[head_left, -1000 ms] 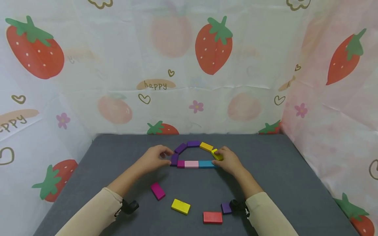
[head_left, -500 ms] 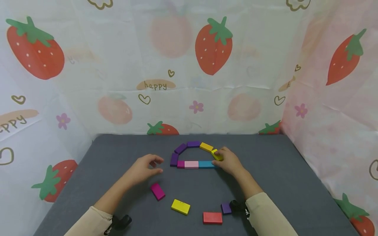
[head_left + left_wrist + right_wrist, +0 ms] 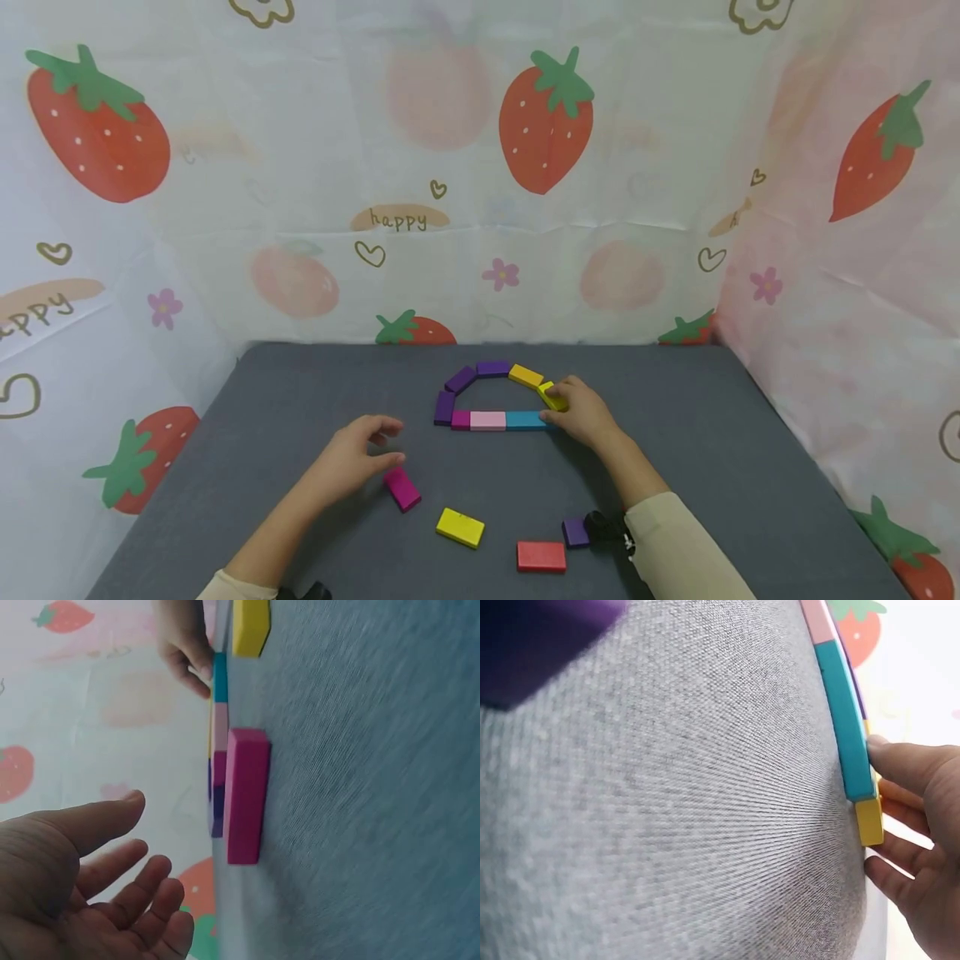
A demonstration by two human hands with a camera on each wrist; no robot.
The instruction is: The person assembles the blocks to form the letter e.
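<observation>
A half-ring of blocks lies on the grey cloth in the head view. Its straight side joins a small magenta block (image 3: 461,421), a pink block (image 3: 487,421) and a blue block (image 3: 522,421). Three purple blocks (image 3: 461,380), an orange-yellow block (image 3: 527,376) and a yellow block (image 3: 552,397) curve behind. My right hand (image 3: 585,410) holds that yellow block at the right end, its thumb touching the blue block (image 3: 847,724) in the right wrist view. My left hand (image 3: 360,454) hovers beside a loose magenta block (image 3: 246,799), thumb and fingers apart, holding nothing.
Nearer to me lie a loose yellow block (image 3: 460,528), a red block (image 3: 541,557) and a purple block (image 3: 576,533), the last partly covered by the black wrist camera (image 3: 602,528). A strawberry-print curtain (image 3: 480,167) rises behind and beside the table.
My left hand has left the half-ring's left purple block and come back toward me, beside the loose magenta block. The right hand stays at the right end.
</observation>
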